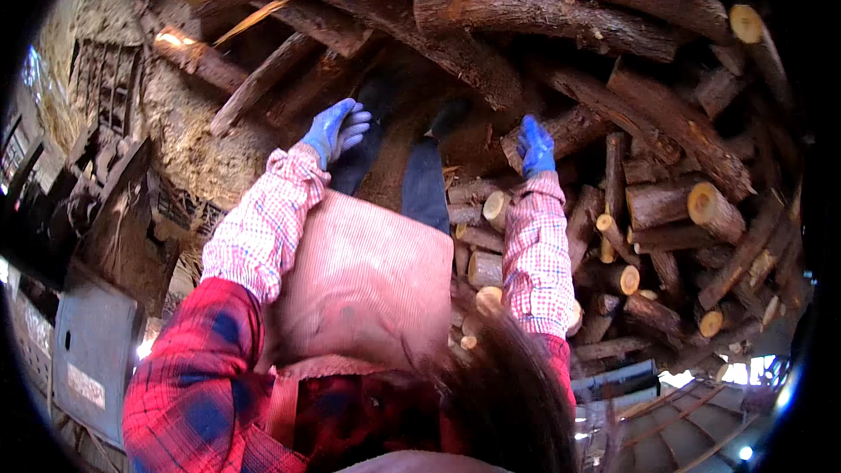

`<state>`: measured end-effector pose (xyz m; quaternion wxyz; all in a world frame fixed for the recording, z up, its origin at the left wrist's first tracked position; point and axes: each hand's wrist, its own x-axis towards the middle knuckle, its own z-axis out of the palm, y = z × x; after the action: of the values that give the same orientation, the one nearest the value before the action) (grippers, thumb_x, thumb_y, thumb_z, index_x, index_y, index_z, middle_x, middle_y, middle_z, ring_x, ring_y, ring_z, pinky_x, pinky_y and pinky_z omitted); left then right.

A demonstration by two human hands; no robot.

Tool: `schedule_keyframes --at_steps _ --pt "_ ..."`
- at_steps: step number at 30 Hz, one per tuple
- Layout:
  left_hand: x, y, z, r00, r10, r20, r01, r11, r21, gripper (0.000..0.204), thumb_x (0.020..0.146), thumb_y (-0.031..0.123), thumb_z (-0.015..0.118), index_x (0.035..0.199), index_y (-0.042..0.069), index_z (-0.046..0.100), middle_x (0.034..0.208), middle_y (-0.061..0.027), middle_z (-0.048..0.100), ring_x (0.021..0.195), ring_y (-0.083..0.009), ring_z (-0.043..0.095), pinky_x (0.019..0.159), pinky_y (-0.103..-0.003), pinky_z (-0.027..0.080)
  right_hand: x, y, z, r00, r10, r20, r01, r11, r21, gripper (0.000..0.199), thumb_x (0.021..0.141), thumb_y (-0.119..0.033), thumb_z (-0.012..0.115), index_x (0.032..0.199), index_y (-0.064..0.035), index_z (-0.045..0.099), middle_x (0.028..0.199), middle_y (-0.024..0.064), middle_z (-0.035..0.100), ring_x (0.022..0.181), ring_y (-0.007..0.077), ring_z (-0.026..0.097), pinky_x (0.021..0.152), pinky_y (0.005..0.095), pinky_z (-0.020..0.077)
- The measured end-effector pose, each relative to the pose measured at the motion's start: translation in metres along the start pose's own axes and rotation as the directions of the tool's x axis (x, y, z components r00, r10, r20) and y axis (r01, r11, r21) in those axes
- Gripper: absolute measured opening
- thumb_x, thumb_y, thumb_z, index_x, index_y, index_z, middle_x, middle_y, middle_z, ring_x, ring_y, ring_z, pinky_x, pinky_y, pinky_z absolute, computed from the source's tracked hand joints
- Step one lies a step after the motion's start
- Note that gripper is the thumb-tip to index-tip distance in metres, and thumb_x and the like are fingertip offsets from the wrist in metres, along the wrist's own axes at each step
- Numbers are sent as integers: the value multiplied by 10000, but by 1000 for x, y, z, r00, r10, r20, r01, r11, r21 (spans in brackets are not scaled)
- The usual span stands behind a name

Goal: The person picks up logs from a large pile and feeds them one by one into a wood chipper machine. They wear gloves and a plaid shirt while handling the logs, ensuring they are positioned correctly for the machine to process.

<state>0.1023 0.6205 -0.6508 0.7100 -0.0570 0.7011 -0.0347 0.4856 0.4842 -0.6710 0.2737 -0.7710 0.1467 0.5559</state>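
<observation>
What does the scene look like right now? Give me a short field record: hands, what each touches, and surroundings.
left hand: blue glove, fingers spread, free in the air, holding nothing
right hand: blue glove, resting on the end of a bark-covered log; grip cannot be told
log pile: stacked cut logs ahead and to the right, sawn ends showing
sleeves: checked pink and white
ground: straw-strewn earth on the left

Two blue-gloved hands (pixel 335 130), two dark shoes (pixel 447 118), many stacked logs (pixel 534 13).
</observation>
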Motion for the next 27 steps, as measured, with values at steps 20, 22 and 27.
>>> schedule_keyframes --at_steps 20,22,27 --pt "131 -3 158 936 346 -69 -304 694 -653 552 915 519 455 1273 106 531 1220 -109 600 1067 -293 574 940 -459 438 -19 69 10 961 -272 41 241 906 349 406 969 -289 489 1256 -2 503 1183 109 565 1052 222 554 938 347 445" --pt "95 -18 151 942 334 8 -258 742 -619 559 913 524 454 1275 104 531 1220 -109 599 1067 -293 574 944 -462 436 -76 95 11 957 -269 -112 291 877 382 283 956 -183 541 1175 -4 551 1099 81 549 964 169 519 878 307 433" --pt "-14 -64 121 941 289 174 -152 825 -544 577 910 538 452 1277 99 532 1221 -110 598 1067 -296 572 954 -469 430 -232 139 4 904 -370 -214 401 907 127 307 944 -129 559 1224 -19 495 1087 46 518 939 114 494 843 262 442"
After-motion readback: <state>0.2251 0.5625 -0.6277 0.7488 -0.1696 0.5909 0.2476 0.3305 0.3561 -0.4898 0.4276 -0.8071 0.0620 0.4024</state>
